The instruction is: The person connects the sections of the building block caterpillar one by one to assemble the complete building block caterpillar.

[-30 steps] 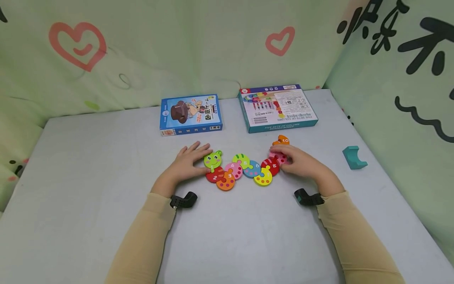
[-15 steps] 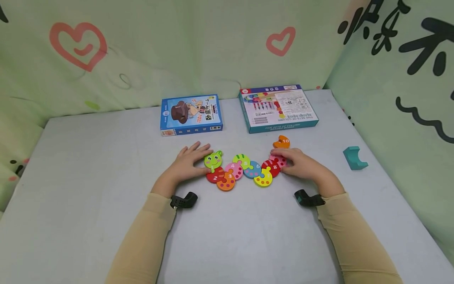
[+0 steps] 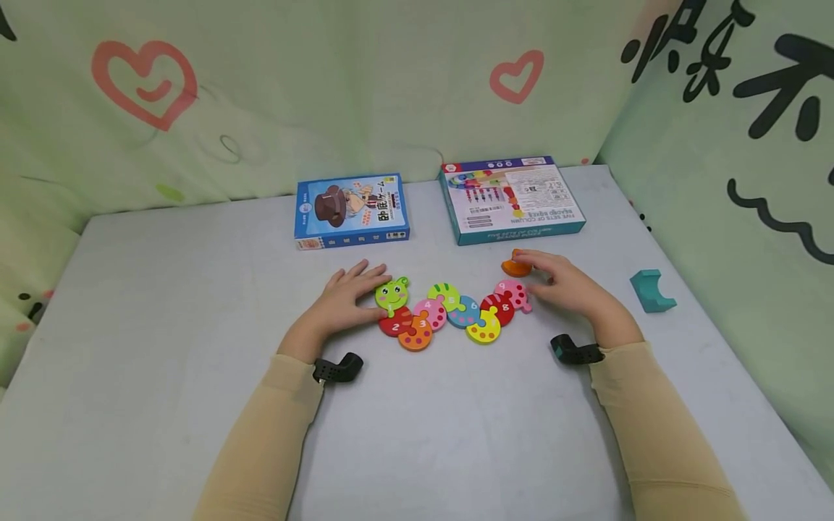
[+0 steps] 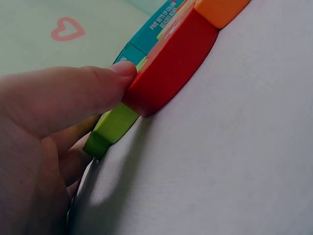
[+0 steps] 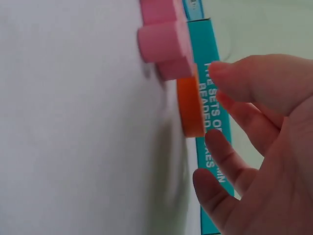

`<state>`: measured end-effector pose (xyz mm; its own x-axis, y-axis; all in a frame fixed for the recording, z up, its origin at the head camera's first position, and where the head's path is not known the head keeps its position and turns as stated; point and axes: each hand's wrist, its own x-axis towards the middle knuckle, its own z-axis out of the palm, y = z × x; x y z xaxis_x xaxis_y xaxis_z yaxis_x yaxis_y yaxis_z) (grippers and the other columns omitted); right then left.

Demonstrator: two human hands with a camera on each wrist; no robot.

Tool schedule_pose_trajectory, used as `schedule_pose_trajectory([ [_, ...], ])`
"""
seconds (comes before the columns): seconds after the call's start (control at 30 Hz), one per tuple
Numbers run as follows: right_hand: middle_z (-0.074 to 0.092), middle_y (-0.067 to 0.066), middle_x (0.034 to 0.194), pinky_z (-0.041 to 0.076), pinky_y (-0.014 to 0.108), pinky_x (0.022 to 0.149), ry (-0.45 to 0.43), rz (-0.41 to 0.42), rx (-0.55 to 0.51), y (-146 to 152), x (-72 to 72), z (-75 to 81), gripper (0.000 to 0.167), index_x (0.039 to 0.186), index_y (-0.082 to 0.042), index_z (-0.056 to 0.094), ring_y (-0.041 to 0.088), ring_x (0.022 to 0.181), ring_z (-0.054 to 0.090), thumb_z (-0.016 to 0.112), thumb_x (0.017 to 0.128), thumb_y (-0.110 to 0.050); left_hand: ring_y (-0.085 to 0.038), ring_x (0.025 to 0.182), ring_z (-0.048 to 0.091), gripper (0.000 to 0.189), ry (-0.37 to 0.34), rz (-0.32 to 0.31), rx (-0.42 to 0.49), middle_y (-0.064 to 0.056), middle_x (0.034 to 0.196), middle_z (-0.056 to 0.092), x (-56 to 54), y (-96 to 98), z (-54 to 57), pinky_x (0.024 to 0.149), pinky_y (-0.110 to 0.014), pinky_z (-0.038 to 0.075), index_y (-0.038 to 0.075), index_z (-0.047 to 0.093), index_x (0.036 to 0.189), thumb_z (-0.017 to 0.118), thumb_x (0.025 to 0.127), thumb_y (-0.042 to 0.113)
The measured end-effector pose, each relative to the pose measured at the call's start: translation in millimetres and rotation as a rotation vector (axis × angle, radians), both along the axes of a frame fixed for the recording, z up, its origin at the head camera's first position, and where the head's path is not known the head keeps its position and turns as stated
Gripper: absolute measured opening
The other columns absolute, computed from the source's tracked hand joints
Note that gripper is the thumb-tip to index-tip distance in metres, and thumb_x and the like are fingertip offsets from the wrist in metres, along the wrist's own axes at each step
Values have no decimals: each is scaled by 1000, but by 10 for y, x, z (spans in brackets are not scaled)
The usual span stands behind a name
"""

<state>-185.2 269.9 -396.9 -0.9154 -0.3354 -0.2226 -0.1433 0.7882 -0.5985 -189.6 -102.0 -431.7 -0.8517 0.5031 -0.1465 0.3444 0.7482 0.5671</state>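
A numbered caterpillar puzzle lies across the table, with a green smiling head piece (image 3: pixel 391 295) at its left end. My left hand (image 3: pixel 345 300) rests around this head with fingers spread; in the left wrist view its thumb touches the edge of the red number 2 piece (image 4: pixel 171 63). Several coloured pieces interlock up to the pink dotted piece (image 3: pixel 513 295) at the right end. Just beyond it lies a separate orange piece (image 3: pixel 513 270). My right hand (image 3: pixel 563 286) has its fingertips over that orange piece, partly covering it, while its thumb stands close to the pink piece.
Behind the puzzle lie a blue game box (image 3: pixel 352 210) and a teal-edged bead game box (image 3: pixel 511 199). A teal curved block (image 3: pixel 651 289) sits near the table's right edge. Green curtains enclose the back and sides.
My right hand has let go of the pink piece and moved right and away from me, its fingertips now over the orange piece. My left hand has stayed at the head piece.
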Motion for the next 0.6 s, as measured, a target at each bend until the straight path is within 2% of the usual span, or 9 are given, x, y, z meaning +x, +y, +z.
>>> schedule_pose_trajectory([
  [0.17,36,18,141,36,55,99,-29,-11,30,4,-36,-20,50,136,-9,41,37,130,29,53,87,-9,-22,142,7,65,-4,-4,1,4,149,27,-5,1,9,113,-49,-2,24,40,138,59,80,44],
  [0.3,37,19,139,38,56,97,-17,-50,69,25,-2,-26,47,133,-8,44,38,127,29,53,87,-11,-21,142,7,65,-1,-3,2,4,149,27,-4,5,29,114,-49,-2,24,39,138,59,79,44],
  [0.43,41,18,136,36,57,97,15,-70,66,44,10,-32,44,131,-8,47,38,126,29,53,87,-10,-21,142,7,66,4,-2,-2,4,149,27,-5,1,20,114,-49,-2,24,39,138,59,79,44],
  [0.6,33,21,139,35,59,98,28,-84,91,46,-18,-46,51,133,-7,42,41,127,25,57,85,-11,-22,142,7,65,6,-3,-1,3,149,28,-7,-1,-18,113,-49,-2,24,40,138,58,79,44],
])
